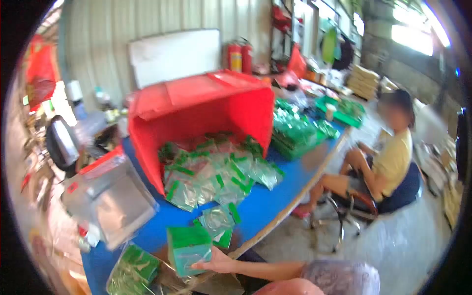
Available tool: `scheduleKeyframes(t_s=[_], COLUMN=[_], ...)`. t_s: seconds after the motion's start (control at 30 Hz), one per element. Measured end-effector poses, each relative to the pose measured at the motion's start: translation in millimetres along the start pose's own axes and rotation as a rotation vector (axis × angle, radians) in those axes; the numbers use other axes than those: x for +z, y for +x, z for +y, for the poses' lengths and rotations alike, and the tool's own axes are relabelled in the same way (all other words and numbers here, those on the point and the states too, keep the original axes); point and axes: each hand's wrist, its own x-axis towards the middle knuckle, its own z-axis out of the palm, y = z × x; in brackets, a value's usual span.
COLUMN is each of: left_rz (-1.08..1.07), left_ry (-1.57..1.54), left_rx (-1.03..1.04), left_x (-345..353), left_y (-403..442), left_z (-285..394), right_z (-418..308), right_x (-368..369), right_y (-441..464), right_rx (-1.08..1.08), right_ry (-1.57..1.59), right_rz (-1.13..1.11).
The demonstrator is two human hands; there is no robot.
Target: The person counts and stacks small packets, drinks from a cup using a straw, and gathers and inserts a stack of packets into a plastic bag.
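Near the table's front edge, my right hand holds a green-topped packet stack, its fingers on the lower right side. Just behind it lie a few clear packets with green strips. Many more such packets spill from a large red bin tipped on its side. To the left of the held stack is a clear bag with green contents. My left hand is not visible.
The blue table also bears a clear plastic bag at left and a green crate behind right. A person in a yellow top sits on a chair at right. Fire extinguishers stand by the wall.
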Motion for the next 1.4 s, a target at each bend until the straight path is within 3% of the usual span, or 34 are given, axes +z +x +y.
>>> scheduleKeyframes(t_s=[0.1, 0.23, 0.3, 0.43, 0.5, 0.57, 0.67, 0.73, 0.8, 0.93, 1.0, 1.03, 1.07, 1.2, 1.3, 1.4], left_rz=[-0.025, -0.365, -0.55, -0.761, -0.758, -0.804, -0.759, -0.468, -0.27, -0.099, -0.241, -0.421, -0.526, -0.658, -0.755, -0.471], left_ry=[-0.097, 0.023, 0.019, 0.044, -0.001, 0.014, 0.002, -0.111, -0.198, -0.314, -0.295, -0.25, -0.268, -0.521, -0.577, -0.621], left_rx=[-0.004, -0.096, 0.029, 0.665, 1.009, 1.211, 1.337, 1.606, 1.664, 1.534, 1.399, 1.264, 1.157, 0.808, 1.015, 1.037], left_x=[-1.7, 19.4, 43.5, 57.4, 63.1, 64.8, 66.4, 87.0, 96.2, 116.7, 108.5, 89.1, 84.5, 88.4, 86.5, 101.2], left_y=[-89.3, -200.1, -218.9, -219.0, -222.5, -223.6, -233.6, -217.6, -215.3, -219.5, -215.3, -214.2, -211.7, -207.7, -184.4, -197.3], left_z=[81.8, 172.2, 230.9, 367.8, 404.6, 435.2, 445.3, 422.0, 411.2, 407.6, 407.5, 419.7, 420.8, 399.4, 360.3, 362.2], right_z=[57.8, 8.2, 31.3, 42.2, 48.2, 42.2, 26.0, 18.8, 31.4, 35.5, 22.7, 16.0, 7.0, 33.3, 41.9, 39.4], right_x=[-28.1, -32.1, -31.0, -49.4, -66.6, -79.3, -82.0, -69.6, -55.1, -40.4, -34.6, -33.1, -30.4, -41.5, -41.0, -42.4], right_y=[-12.3, -28.3, -13.9, 12.4, 31.8, 43.6, 41.3, 27.9, 23.5, 23.2, 16.9, 12.5, 9.5, 17.3, 19.1, 17.5], right_rx=[-0.173, -0.229, -0.248, -0.385, -0.322, -0.308, -0.317, -0.352, -0.41, -0.196, -0.194, -0.19, -0.087, -0.335, -0.299, -0.327], right_ry=[-0.367, -0.394, -0.416, -0.214, -0.349, -0.43, -0.461, -0.411, -0.385, -0.424, -0.4, -0.388, -0.514, -0.407, -0.392, -0.399], right_rz=[0.12, -0.024, 0.037, 0.165, 0.334, 0.439, 0.481, 0.351, 0.287, 0.316, 0.302, 0.297, 0.33, 0.288, 0.287, 0.264])
